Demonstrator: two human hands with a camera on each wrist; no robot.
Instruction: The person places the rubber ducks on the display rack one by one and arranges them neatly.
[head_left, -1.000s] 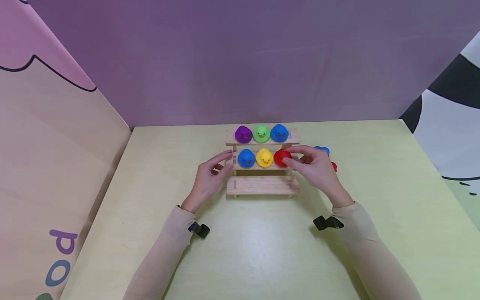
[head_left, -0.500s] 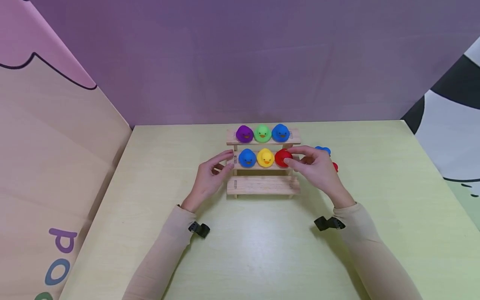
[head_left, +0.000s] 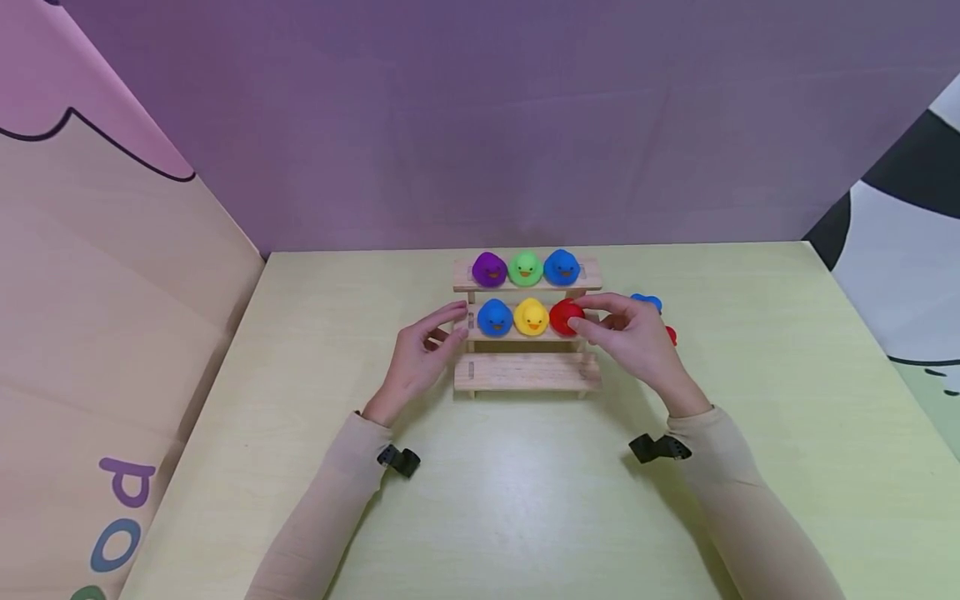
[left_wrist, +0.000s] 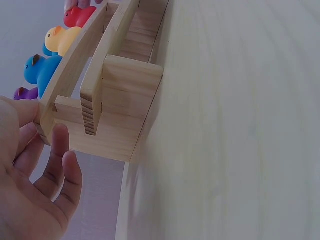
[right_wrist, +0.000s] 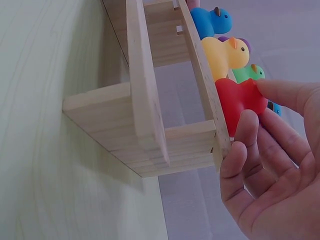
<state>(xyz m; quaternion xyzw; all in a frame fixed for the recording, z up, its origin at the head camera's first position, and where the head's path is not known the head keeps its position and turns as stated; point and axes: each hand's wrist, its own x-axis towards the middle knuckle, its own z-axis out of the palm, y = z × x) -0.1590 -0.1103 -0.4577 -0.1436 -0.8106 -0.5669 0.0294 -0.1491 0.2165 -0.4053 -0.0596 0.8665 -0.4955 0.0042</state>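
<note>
A three-tier wooden stand [head_left: 527, 372] holds rubber ducks. On its middle shelf, a blue duck [head_left: 495, 317], a yellow duck [head_left: 531, 317] and a red duck [head_left: 566, 317] sit side by side. My right hand [head_left: 628, 337] pinches the red duck between thumb and fingers at the shelf's right end. With thumb and fingertips, my left hand [left_wrist: 35, 185] grips the left end of that same shelf. The top shelf carries a purple duck [head_left: 490, 269], a green duck [head_left: 526, 268] and another blue duck [head_left: 562, 267].
Behind my right hand, a blue object [head_left: 648, 301] and a red object [head_left: 671, 335] lie on the pale wooden table [head_left: 517, 500], mostly hidden. A purple wall panel [head_left: 525, 125] rises along the table's back edge, with a printed panel on either side.
</note>
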